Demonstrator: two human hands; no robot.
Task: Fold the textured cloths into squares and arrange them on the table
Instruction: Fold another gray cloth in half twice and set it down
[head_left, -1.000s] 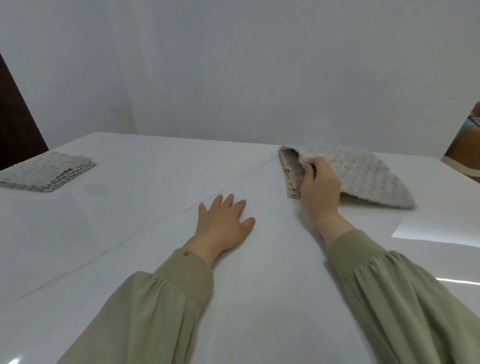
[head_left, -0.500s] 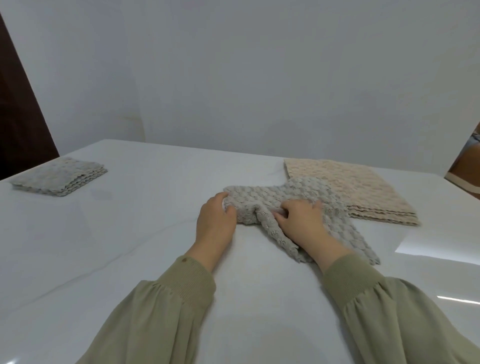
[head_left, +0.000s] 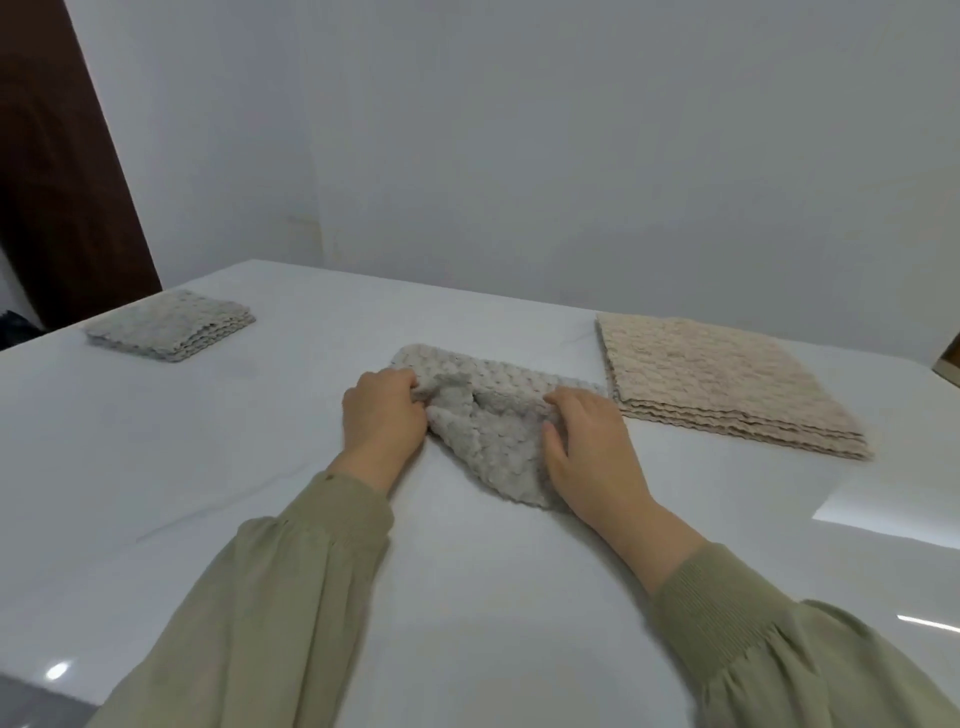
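Left hand (head_left: 382, 423) and right hand (head_left: 589, 449) are gripping the grey cloth (head_left: 488, 441), fingers curled into its bunched upper edge, mid-surface (head_left: 156, 493). Beige stack (head_left: 727, 384) is lying just right; folded grey stack (head_left: 171, 325) far left.

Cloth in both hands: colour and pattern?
Light grey cloth, bumpy bubble-like texture; head view.

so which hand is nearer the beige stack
Right. The right hand is close beside the beige stack; the left hand is farther, across the grey cloth.
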